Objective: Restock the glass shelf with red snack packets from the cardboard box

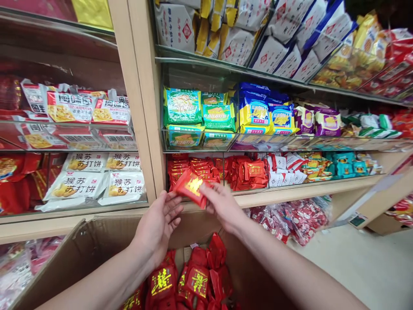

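My right hand [221, 206] pinches a small red packet with gold lettering [191, 187] and holds it up in front of a shelf bin of the same red packets [193, 170]. My left hand [158, 226] is open, palm up, its fingertips touching the packet's lower left edge. Below both hands an open cardboard box [80, 254] holds several more red packets with gold characters [193, 280].
Glass-fronted shelves hold snack bags: green and blue biscuit packs [219, 114] above, red-and-white packs [80, 107] and white cracker bags [97, 176] to the left. A wooden upright [142, 107] divides the shelves. Bagged red sweets [290, 217] sit low on the right, beside pale floor [355, 267].
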A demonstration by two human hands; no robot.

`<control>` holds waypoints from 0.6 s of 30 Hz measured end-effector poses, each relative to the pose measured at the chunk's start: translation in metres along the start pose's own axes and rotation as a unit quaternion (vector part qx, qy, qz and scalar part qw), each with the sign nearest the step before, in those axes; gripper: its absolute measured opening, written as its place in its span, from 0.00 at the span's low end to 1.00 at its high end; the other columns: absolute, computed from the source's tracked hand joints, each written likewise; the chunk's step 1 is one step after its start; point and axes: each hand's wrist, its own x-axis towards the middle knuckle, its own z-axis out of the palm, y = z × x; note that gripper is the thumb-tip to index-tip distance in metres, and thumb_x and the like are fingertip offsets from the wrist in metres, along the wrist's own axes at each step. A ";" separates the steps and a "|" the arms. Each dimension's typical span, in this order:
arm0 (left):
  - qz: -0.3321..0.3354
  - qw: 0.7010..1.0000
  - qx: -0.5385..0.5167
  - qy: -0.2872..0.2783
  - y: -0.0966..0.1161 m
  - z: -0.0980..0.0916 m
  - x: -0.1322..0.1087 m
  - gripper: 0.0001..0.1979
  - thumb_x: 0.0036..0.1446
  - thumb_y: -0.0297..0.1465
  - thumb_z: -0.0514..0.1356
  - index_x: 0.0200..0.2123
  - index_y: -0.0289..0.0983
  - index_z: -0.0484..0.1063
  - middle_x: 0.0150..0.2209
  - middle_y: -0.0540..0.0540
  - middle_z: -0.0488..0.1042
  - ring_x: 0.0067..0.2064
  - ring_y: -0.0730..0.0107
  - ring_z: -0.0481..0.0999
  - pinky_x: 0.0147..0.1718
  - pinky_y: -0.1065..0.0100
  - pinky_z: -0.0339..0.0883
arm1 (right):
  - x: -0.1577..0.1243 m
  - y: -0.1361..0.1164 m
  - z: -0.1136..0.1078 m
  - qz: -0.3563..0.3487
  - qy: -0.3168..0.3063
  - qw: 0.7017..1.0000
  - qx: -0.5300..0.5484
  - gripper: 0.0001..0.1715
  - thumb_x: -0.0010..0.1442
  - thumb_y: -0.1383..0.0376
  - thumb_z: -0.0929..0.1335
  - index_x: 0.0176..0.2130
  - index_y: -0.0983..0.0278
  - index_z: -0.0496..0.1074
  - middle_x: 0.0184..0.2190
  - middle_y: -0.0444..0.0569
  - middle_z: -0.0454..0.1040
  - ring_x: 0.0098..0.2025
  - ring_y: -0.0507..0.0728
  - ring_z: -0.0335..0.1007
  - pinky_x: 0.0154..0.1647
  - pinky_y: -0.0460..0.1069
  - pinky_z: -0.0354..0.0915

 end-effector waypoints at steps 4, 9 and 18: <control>-0.016 0.997 0.065 -0.044 -0.004 0.001 -0.007 0.05 0.48 0.31 0.57 0.31 0.38 0.66 0.33 0.50 0.71 0.29 0.77 0.71 0.22 0.76 0.59 | 0.056 -0.017 0.001 -0.071 0.080 0.984 -0.144 0.13 0.50 0.59 0.65 0.31 0.67 0.64 0.16 0.38 0.61 0.16 0.46 0.55 0.14 0.41 0.50; 0.001 0.980 0.168 -0.106 -0.018 0.003 -0.018 0.09 0.43 0.32 0.59 0.31 0.37 0.64 0.30 0.52 0.67 0.29 0.75 0.69 0.23 0.75 0.57 | 0.108 -0.015 0.013 -0.127 0.119 0.957 -0.231 0.13 0.46 0.63 0.67 0.32 0.69 0.67 0.26 0.48 0.70 0.27 0.51 0.65 0.28 0.46 0.61; 0.039 0.936 0.296 -0.185 -0.035 -0.003 -0.021 0.09 0.46 0.30 0.54 0.33 0.37 0.64 0.19 0.57 0.60 0.22 0.77 0.58 0.23 0.71 0.53 | 0.145 -0.010 0.031 -0.165 0.132 0.895 -0.392 0.12 0.50 0.73 0.61 0.33 0.72 0.72 0.35 0.59 0.72 0.45 0.63 0.66 0.45 0.53 0.59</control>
